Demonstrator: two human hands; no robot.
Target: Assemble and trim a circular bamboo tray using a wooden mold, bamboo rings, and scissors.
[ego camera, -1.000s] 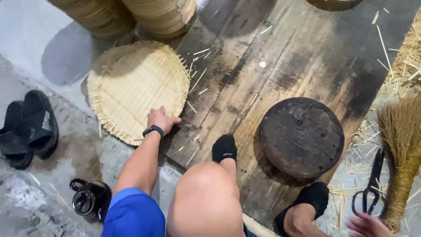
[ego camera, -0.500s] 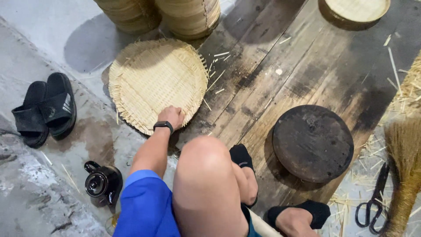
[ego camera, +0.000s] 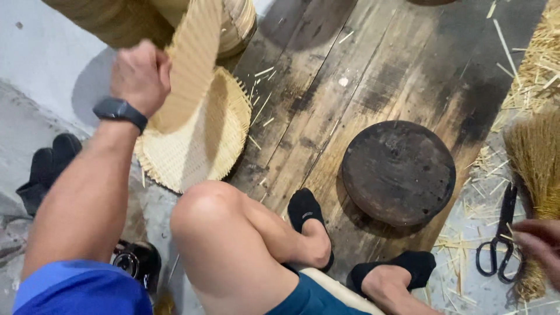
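Note:
My left hand (ego camera: 140, 76), with a black watch on the wrist, grips the edge of a round woven straw mat (ego camera: 189, 58) and holds it lifted and tilted on edge. Under it another woven mat (ego camera: 198, 146) lies flat on the floor. My right hand (ego camera: 539, 245) is at the frame's right edge, fingers near the black scissors (ego camera: 499, 236) and the base of a straw bundle (ego camera: 539, 157); whether it holds anything is unclear. My bent knee and black-socked feet fill the lower middle.
A dark round wooden block (ego camera: 398, 172) sits on the wooden planks (ego camera: 361, 64). Stacked woven baskets (ego camera: 116, 20) stand at the top left. Black sandals (ego camera: 49, 169) and a dark bottle (ego camera: 137, 262) lie at the left. Loose straw litters the right side.
My left hand has raised one woven mat off the pile from flat to on edge. The view has moved closer, and my right hand has come in near the scissors.

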